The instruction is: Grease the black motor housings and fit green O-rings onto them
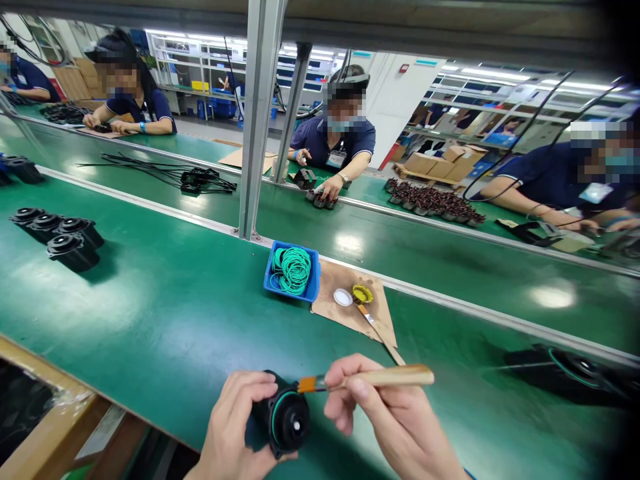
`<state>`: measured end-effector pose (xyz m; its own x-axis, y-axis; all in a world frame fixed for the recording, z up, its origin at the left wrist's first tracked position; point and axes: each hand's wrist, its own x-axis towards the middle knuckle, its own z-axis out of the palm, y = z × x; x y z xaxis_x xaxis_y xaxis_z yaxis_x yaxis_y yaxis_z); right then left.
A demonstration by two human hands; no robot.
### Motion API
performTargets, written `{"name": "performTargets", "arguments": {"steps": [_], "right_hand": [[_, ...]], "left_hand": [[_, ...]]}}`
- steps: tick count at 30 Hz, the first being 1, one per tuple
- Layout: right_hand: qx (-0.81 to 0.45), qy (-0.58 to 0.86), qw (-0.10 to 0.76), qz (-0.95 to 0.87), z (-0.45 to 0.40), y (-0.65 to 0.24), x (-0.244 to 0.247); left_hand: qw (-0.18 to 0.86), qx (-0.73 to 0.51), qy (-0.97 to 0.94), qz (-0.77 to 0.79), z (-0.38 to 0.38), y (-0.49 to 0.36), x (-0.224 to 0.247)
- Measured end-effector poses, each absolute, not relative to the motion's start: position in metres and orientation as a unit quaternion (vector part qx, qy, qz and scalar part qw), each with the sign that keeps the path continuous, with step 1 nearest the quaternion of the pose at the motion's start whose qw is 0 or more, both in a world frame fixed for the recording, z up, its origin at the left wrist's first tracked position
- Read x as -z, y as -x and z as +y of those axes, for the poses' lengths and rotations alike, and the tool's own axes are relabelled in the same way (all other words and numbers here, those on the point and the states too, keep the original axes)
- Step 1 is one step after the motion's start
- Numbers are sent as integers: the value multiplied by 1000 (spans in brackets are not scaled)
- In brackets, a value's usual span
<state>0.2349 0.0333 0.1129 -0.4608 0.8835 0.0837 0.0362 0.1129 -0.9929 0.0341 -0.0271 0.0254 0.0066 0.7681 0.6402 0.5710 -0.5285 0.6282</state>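
Note:
My left hand is wrapped round a black cylindrical housing, tilted so its round end faces me. A green sealing ring sits around that end, and a small white spot shows at its centre. Between the fingers of my right hand is a paint brush with a wooden handle. Its orange bristles point left and meet the upper right edge of the housing, or lie just beside it; I cannot tell which.
A blue bin of green rings stands ahead, beside stained cardboard bearing a white lid, a yellow cap and another brush. Black housings stand left; another housing lies right. A metal post rises ahead. Co-workers sit opposite.

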Motion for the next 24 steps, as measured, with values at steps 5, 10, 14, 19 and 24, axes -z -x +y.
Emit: {"name": "performTargets", "arguments": {"steps": [5,10,14,19,24], "right_hand": [[-510,391,375,-668,30,-232,-110],[-470,384,388,-693,28,-229,-107],[-445,369,381,-721,27,-228,-107],[-401,349,351,-771,22,-225,-114],[-330,312,314,-834,14,-227,-116]], "left_hand": [[59,-496,-722,479,-30,-35,-21],[38,-482,-734,477,-31,-37,-19],[45,-473,-738,479,-31,-39,-20],[57,-472,-735,483,-30,-43,-21],[78,-477,-724,492,-27,-43,-23]]}}
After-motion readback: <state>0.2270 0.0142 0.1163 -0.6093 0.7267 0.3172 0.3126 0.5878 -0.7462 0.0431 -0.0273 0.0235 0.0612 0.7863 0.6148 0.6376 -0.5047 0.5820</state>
